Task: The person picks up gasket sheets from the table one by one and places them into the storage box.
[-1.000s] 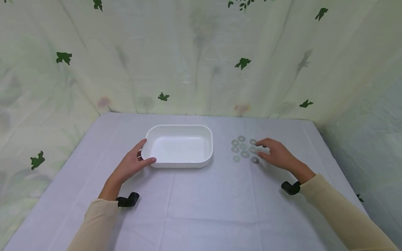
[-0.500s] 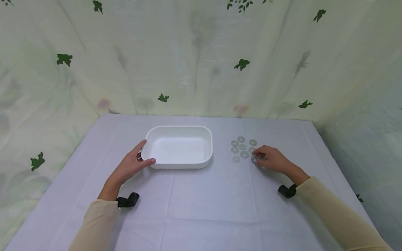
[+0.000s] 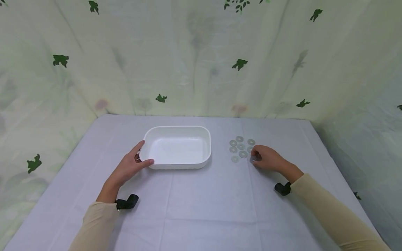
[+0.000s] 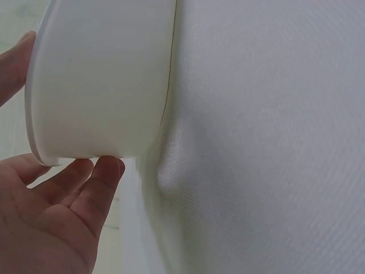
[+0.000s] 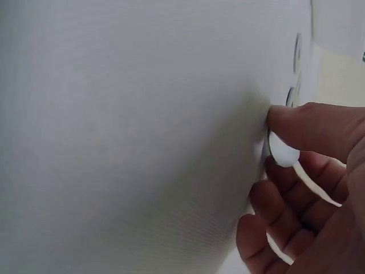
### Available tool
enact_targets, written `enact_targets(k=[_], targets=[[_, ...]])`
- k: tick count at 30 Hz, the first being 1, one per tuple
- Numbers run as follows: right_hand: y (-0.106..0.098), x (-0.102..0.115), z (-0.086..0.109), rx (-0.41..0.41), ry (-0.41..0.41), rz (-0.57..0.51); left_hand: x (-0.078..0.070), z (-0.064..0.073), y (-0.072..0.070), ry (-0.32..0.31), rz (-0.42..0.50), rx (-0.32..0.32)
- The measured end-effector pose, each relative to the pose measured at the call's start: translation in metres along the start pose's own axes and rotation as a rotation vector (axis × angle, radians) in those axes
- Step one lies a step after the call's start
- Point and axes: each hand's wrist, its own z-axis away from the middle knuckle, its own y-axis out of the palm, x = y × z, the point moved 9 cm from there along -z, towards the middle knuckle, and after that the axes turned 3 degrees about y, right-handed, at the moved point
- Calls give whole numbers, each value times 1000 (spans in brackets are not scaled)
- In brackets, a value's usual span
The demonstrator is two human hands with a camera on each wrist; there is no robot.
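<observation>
My left hand [image 3: 127, 170] grips the left end of a white rectangular tub [image 3: 176, 166] with rounded corners. Its thumb lies on the front rim, and the fingers reach round the end wall, seen close up in the left wrist view. To the right, my right hand [image 3: 268, 159] is down at the tabletop, thumb and forefinger pinching a flat washer [image 5: 283, 153] at the near right of a group. That washer is partly hidden by the fingers. Several more grey washers [image 3: 240, 154] lie flat just left of the hand. The tub's inside shows only bare white floor.
A white cloth covers the table [image 3: 207, 205], with faint fold lines. Pale curtains [image 3: 194, 62] printed with leaves stand behind the back edge and at both sides. Each wrist wears a black camera mount [image 3: 127, 202].
My right hand has come down and slightly left and toward me, its thumb and forefinger closing on the nearest right washer. The left hand keeps its grip on the tub.
</observation>
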Motion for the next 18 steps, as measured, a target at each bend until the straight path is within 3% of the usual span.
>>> enact_targets(k=[4,11,18], targets=[[2,-1,3,21,5,-53,1,0,0,0,8,0],[0,1,11,27,-81,-148,1,0,1,-3,29,0],[-2,0,13,18,-110,-134,2,0,1,6,41,-5]])
